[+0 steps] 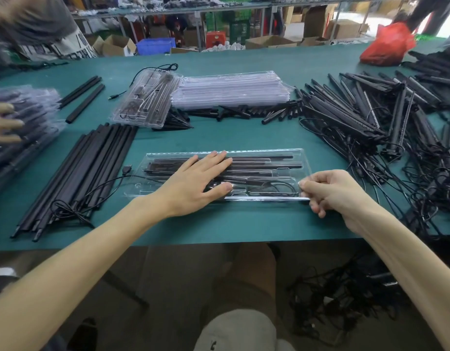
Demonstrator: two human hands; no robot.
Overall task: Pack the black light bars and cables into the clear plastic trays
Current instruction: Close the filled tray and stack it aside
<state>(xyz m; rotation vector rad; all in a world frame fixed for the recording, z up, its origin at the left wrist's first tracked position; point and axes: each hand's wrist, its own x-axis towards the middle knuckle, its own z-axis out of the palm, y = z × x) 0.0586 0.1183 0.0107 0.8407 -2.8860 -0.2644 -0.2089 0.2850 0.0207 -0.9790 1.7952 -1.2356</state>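
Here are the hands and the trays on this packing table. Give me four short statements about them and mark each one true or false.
1. The left hand lies flat on the front tray. True.
2. The right hand holds a loose black bar. False: it pinches the front tray's near right edge.
3. A stack of clear trays sits beyond the front tray. True.
4. The red bag lies beside the left hand. False: it lies at the far right, away from both hands.

A green-topped table [244,138] fills the middle of the frame. Along the top stand metal shelves [199,29], cardboard boxes [269,41], a blue crate [155,45] and a green crate [240,30].
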